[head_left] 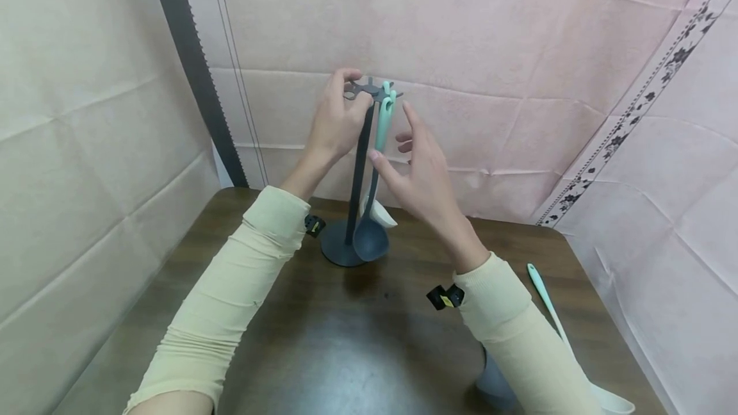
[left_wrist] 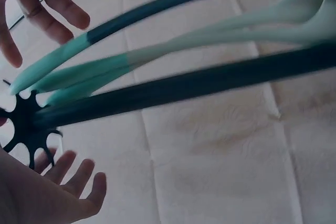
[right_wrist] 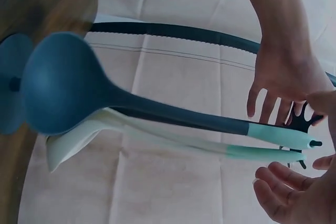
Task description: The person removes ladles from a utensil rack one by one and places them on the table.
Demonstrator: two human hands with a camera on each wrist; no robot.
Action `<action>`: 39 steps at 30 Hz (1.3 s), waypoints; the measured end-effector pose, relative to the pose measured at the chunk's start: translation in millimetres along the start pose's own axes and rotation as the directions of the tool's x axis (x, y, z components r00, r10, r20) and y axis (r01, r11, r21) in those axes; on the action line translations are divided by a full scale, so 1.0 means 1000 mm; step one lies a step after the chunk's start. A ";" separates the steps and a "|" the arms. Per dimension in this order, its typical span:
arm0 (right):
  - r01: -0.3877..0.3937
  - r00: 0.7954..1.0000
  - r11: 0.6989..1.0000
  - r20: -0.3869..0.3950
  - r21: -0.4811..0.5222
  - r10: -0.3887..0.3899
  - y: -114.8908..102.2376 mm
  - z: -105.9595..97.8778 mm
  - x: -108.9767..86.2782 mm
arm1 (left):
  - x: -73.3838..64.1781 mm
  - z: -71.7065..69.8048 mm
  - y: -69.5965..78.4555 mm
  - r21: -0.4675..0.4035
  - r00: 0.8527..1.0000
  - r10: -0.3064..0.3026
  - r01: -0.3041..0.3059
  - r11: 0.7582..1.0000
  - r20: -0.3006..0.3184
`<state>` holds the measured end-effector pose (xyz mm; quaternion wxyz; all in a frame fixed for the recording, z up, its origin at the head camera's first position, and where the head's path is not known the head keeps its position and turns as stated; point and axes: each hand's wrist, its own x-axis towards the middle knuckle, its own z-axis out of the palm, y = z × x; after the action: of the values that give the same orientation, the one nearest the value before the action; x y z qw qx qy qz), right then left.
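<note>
A dark utensil stand [head_left: 359,171] rises from a round base near the table's back edge, topped by a ring of hooks [left_wrist: 26,121]. My left hand [head_left: 337,117] pinches this hook top between thumb and forefinger, the other fingers stretched out behind it. From the hooks hangs a dark blue-grey ladle [right_wrist: 63,85] with a mint handle end, bowl down. Behind it hang two pale utensils with mint handles [left_wrist: 84,74], their lower ends partly covered by the ladle. Just right of the ladle's handle, my right hand [head_left: 426,178] holds nothing, fingers spread and loosely bent.
On the brown table [head_left: 323,344], a pale utensil with a mint handle [head_left: 542,287] lies at the right, partly under my right forearm. Beside it a blue-grey bowl-shaped piece [head_left: 494,383] also shows only in part. Pale cloth [head_left: 461,37] hangs behind and at both sides.
</note>
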<state>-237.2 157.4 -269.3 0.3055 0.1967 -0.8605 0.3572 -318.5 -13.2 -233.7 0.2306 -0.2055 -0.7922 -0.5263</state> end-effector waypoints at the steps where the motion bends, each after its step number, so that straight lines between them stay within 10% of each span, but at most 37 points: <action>1: 0.007 1.000 1.000 -0.006 0.006 -0.007 -0.001 0.001 0.003 | 0.000 -0.002 0.001 0.032 1.000 -0.004 0.004 0.999 0.012; 15: 0.053 0.993 0.997 -0.111 0.060 -0.046 -0.004 0.015 0.023 | 0.001 -0.015 0.011 0.184 0.974 -0.131 0.097 0.978 0.183; 39: 0.108 0.987 0.990 -0.128 0.095 -0.096 -0.001 0.016 0.031 | -0.004 -0.016 0.011 0.195 0.982 -0.119 0.089 0.977 0.147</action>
<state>-265.4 141.2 -257.3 0.3654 0.2334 -0.8096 0.3958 -306.7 -24.5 -222.4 0.1574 -0.1819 -0.8638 -0.4427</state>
